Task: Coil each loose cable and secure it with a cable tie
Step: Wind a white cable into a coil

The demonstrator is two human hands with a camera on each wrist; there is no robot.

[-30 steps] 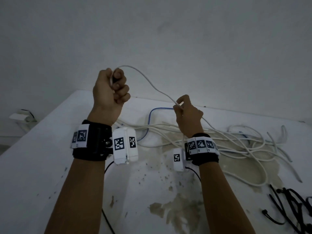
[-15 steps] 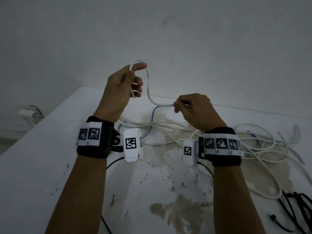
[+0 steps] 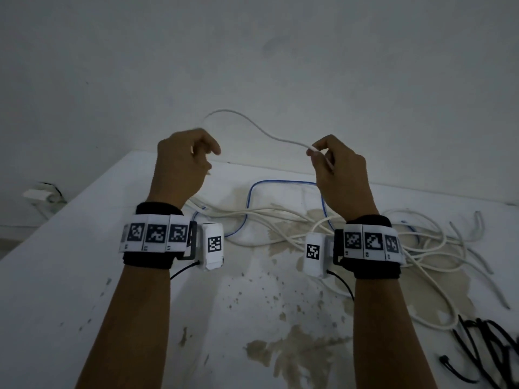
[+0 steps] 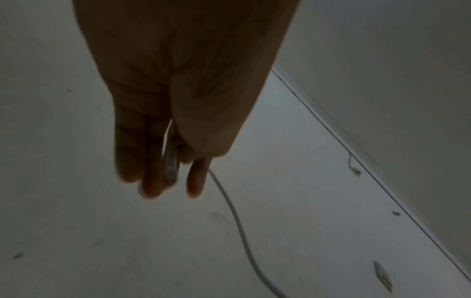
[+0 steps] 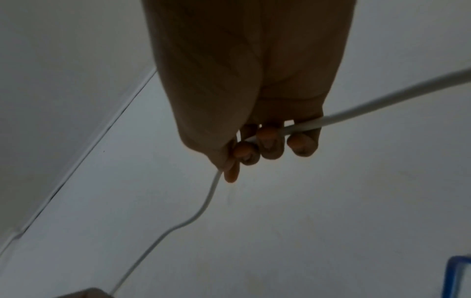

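A white cable (image 3: 254, 125) arcs in the air between my two raised hands, above the table. My left hand (image 3: 209, 157) holds one end of it with curled fingers; in the left wrist view a grey plug-like end (image 4: 170, 163) sits between the fingers (image 4: 195, 181) and the cable (image 4: 239, 225) trails away. My right hand (image 3: 314, 153) pinches the cable further along; in the right wrist view its fingers (image 5: 270, 145) curl round the white cable (image 5: 356, 113), which runs on past the thumb. The cable's remaining length drops behind my right hand toward a tangle.
A tangle of white cables (image 3: 421, 248) and a blue cable (image 3: 280, 182) lie on the stained white table (image 3: 56, 276) beyond my wrists. Black cable ties (image 3: 483, 349) lie at the front right. A wall stands close behind. A small white device (image 3: 39, 193) sits far left.
My hands have drawn apart, and the cable between them now spans a wider arc. The left hand has dropped and turned; the right has shifted right.
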